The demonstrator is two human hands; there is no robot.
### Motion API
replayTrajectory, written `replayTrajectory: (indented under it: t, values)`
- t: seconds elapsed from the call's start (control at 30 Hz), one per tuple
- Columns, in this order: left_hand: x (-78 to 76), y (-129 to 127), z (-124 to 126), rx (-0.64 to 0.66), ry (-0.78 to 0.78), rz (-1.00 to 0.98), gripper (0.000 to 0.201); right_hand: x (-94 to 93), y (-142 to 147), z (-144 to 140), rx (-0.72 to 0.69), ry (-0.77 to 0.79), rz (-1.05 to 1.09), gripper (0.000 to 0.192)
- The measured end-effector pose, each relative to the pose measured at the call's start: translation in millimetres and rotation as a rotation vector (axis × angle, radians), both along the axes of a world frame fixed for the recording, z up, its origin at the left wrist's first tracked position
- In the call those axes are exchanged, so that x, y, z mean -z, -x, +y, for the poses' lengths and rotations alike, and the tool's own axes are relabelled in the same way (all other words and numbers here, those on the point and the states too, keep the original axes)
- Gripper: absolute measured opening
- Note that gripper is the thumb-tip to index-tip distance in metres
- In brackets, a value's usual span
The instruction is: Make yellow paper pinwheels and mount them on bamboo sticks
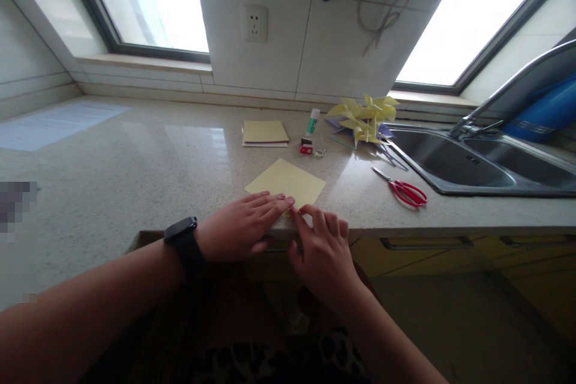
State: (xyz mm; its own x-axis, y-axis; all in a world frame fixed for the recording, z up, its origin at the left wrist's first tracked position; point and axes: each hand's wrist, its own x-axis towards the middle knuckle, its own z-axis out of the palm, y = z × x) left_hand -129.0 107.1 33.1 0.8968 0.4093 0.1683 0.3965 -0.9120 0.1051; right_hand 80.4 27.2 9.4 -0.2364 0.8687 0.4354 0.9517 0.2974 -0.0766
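Note:
A pale yellow square of paper (288,181) lies flat on the stone countertop (148,174), close to its front edge. My left hand (243,225), with a black watch on the wrist, lies flat with its fingertips pressing the near corner of the sheet. My right hand (321,249) sits at the counter's edge, its index fingertip touching the same corner next to the left fingers. Neither hand grips anything.
A stack of yellow paper (265,132) lies farther back, with a glue stick (312,122) and small red item (306,146) beside it. Yellow paper pinwheels (365,115) stand near the steel sink (477,162). Red scissors (405,190) lie right of the sheet.

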Motion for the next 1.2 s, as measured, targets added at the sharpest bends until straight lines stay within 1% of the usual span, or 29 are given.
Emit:
replayTrajectory:
  t: [0.37, 0.53, 0.7, 0.83, 0.93, 1.03, 1.13, 1.2]
  values:
    - [1.3, -0.3, 0.1, 0.001, -0.008, -0.011, 0.091, -4.5, 1.6, 3.8, 0.007, 0.039, -0.032, 0.060]
    - [-0.5, -0.2, 0.0, 0.006, 0.016, -0.029, 0.080, -6.0, 2.1, 4.7, 0.008, 0.049, -0.035, 0.057]
    - [-2.7, -1.1, 0.8, 0.024, 0.022, -0.015, 0.068, -4.7, 0.2, 2.0, 0.001, 0.050, -0.032, 0.065]
    - [-5.8, -2.5, 0.2, 0.007, 0.026, -0.006, 0.065, -2.0, -1.4, -0.2, -0.004, 0.040, 0.004, 0.057]
    - [-6.8, -2.6, -0.3, 0.010, 0.027, -0.005, 0.059, 0.3, -2.3, -1.1, -0.013, 0.018, 0.023, 0.047]
    - [-6.2, -2.0, -0.2, 0.015, 0.021, -0.012, 0.053, 1.7, -3.0, -1.7, -0.017, 0.002, 0.035, 0.042]
    - [-5.9, -1.4, -0.3, 0.017, 0.017, -0.010, 0.052, 1.8, -3.4, -2.5, -0.016, -0.006, 0.056, 0.038]
    - [-6.6, -1.4, -0.8, 0.012, 0.021, -0.003, 0.056, 1.4, -3.2, -3.0, -0.020, 0.000, 0.067, 0.037]
